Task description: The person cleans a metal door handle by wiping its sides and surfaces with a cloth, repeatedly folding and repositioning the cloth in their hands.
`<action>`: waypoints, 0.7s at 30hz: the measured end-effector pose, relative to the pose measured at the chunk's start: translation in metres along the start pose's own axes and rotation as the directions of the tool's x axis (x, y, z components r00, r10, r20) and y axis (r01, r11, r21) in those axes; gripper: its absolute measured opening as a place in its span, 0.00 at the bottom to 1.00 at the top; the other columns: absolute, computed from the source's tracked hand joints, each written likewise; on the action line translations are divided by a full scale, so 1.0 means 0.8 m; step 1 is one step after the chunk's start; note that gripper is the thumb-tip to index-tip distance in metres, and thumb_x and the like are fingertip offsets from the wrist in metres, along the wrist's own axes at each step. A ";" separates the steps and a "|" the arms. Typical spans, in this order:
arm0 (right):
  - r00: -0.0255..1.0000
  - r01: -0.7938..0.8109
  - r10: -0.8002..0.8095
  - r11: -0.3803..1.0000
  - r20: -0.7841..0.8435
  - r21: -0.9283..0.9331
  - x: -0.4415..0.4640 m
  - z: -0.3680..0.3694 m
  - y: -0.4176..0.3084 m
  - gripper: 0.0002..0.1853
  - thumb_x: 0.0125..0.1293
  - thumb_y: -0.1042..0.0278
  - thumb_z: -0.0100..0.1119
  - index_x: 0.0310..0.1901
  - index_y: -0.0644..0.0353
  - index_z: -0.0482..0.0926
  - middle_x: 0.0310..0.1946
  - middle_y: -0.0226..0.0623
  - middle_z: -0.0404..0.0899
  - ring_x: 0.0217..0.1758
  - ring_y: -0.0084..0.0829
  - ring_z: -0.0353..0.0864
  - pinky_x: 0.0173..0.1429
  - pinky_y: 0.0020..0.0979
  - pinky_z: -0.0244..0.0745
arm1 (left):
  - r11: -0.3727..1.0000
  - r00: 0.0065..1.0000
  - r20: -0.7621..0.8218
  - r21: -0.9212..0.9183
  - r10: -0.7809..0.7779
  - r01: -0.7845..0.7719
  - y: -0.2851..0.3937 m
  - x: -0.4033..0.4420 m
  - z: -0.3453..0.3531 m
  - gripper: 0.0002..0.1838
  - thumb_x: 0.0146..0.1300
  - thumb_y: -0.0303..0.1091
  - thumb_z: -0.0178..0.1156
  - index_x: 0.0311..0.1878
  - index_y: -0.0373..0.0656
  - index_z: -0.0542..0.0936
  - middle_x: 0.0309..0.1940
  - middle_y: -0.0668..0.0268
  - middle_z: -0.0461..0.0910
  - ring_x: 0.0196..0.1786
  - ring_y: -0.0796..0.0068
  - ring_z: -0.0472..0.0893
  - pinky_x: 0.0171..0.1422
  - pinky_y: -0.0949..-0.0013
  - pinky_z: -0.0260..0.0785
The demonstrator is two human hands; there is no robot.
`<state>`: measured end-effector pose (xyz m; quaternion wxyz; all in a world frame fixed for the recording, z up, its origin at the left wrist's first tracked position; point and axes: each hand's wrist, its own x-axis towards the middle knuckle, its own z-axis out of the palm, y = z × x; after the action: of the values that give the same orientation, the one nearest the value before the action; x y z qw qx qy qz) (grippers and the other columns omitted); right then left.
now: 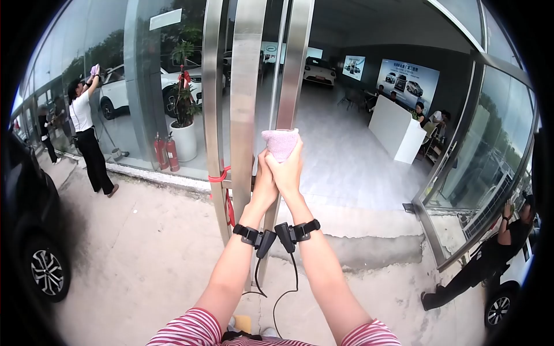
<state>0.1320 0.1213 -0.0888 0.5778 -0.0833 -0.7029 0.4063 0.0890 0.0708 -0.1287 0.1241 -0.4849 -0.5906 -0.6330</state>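
Observation:
A folded pink cloth [281, 143] is pressed against the front of a brushed metal door post [287, 86] near the middle of the view. My right hand [287, 168] is closed around the cloth from below and the right. Close against it on the left, my left hand [265, 180] is also closed, its fingers reaching the cloth's lower left edge; some of its fingertips are hidden. Both wrists wear black straps with small black boxes and cables. Left of the hands stands another wide metal post [245, 98], with a red tie [219, 175] around the neighbouring post.
On the left, a person [83, 124] wipes the glass beside a dark car [29, 230]. Fire extinguishers [166, 151] and a potted plant [183, 138] stand behind glass. Inside is a white counter [392, 130]. Another person [496, 248] stands right, by a glass door [485, 150].

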 end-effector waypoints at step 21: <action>0.980 0.196 -0.192 0.979 0.059 -0.064 0.213 -0.004 -0.153 0.39 0.46 0.59 0.66 0.58 0.67 0.60 0.45 0.57 0.78 0.49 0.49 0.80 0.55 0.40 0.73 | 0.974 0.978 -0.008 0.090 0.208 -0.206 0.115 0.227 -0.037 0.32 0.67 0.43 0.49 0.61 0.26 0.51 0.53 0.34 0.69 0.56 0.40 0.74 0.57 0.50 0.69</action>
<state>0.1237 0.1426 0.1198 0.5928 -0.0236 -0.7363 0.3254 0.0520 0.0955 0.0719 0.2159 -0.5324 -0.5633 -0.5938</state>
